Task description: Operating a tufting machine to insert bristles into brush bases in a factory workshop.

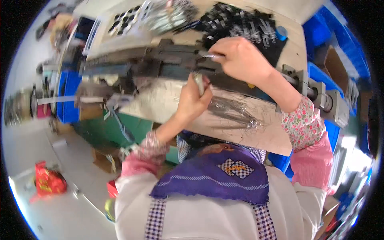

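Observation:
Over the long dark metal fixture (172,60) on the bench, my right hand (244,60) is closed, its fingertips pinching a small silvery piece (211,55). Just below and to the left, my left hand (192,102) is closed at the fixture's near edge. Something pale and short shows between its thumb and fingers, too blurred to name. Thin metal wires (236,114) lie in a loose bunch on the wooden bench top (264,134), near my left hand. Beyond my right hand is a pile of small black and silver parts (240,26).
At the back are a bundle of silvery clear pieces (170,16) and a tray with round black parts (125,19). A small blue cap (281,33) sits beside the black pile. Metal shaft blocks (316,94) project at the right, close to blue bins (320,34).

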Tool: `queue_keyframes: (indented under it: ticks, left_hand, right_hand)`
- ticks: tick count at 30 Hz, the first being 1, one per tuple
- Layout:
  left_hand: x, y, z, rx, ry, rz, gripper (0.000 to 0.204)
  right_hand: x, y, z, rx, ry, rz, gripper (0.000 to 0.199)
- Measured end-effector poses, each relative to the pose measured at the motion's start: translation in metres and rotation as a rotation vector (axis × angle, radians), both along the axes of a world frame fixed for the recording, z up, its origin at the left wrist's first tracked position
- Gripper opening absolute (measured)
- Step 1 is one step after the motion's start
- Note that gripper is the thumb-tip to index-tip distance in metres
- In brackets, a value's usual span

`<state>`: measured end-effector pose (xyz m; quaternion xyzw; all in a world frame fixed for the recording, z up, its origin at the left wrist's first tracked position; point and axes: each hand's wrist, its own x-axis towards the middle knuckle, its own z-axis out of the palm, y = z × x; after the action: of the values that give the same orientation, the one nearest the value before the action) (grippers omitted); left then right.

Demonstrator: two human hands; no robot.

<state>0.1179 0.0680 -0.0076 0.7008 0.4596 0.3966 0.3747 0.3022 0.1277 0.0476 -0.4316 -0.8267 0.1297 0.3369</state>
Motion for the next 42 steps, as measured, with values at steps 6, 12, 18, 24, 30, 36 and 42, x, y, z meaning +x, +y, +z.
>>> queue_keyframes:
  ticks: [6, 12, 18, 24, 30, 36, 42]
  left_hand:
    - [-0.091, -0.003, -0.017, -0.556, -0.294, 0.207, 0.03]
    - [-0.155, 0.021, -0.014, -0.632, -0.679, 0.48, 0.043]
    - [-0.137, 0.008, -0.042, -0.564, -1.053, 0.374, 0.019]
    - [0.012, -0.019, 0.055, -0.452, -0.704, -0.464, 0.028]
    - [0.066, 0.025, 0.031, -0.993, -0.78, -0.248, 0.027]
    - [0.068, 0.013, 0.036, -0.713, -0.813, -0.046, 0.025]
    - [0.07, 0.009, 0.034, -0.752, -0.847, 0.017, 0.023]
  right_hand:
    - [0.008, -0.091, 0.008, 0.075, -0.207, -0.115, 0.027]
    - [0.043, -0.06, -0.072, -0.257, -0.304, -0.622, 0.024]
    - [0.046, -0.094, -0.04, -0.173, -0.104, -0.335, 0.026]
    - [0.054, -0.138, 0.061, -0.456, 0.061, -0.336, 0.023]
    - [0.071, -0.136, 0.066, -0.354, -0.003, -0.334, 0.02]
    - [0.077, -0.038, 0.048, 0.086, -0.224, -0.273, 0.022]
    - [0.042, 0.006, 0.028, -0.555, -0.165, 0.054, 0.022]
